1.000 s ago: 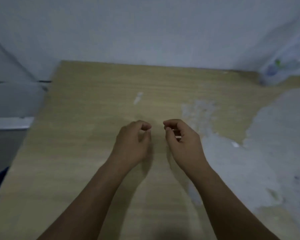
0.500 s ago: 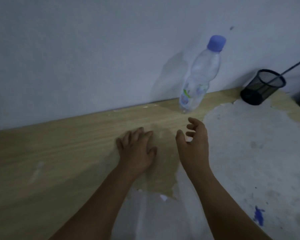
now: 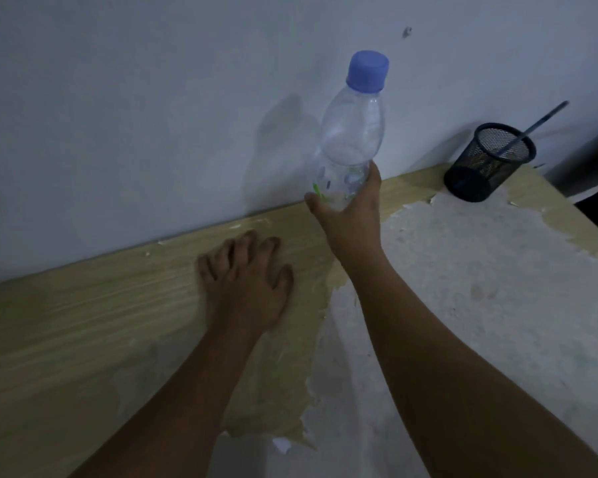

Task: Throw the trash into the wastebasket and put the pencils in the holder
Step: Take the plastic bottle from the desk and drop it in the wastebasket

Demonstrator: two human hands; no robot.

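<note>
A clear plastic bottle (image 3: 351, 132) with a blue cap stands upright by the wall at the back of the desk. My right hand (image 3: 347, 215) is wrapped around its lower part, thumb on the left side. My left hand (image 3: 246, 284) lies flat on the wooden desk (image 3: 83, 322), fingers spread, holding nothing. A black mesh pencil holder (image 3: 487, 163) stands at the far right of the desk with one dark pencil (image 3: 532, 127) leaning out of it. No wastebasket is in view.
The desk's wood veneer is peeled off over the right half, showing a pale rough surface (image 3: 480, 288). A white wall (image 3: 152, 115) runs along the back edge. The desk's right edge drops off beyond the holder.
The view swung right from bare desk to the bottle and holder. My right hand reached forward and closed around the bottle's lower part. My left hand flattened onto the desk.
</note>
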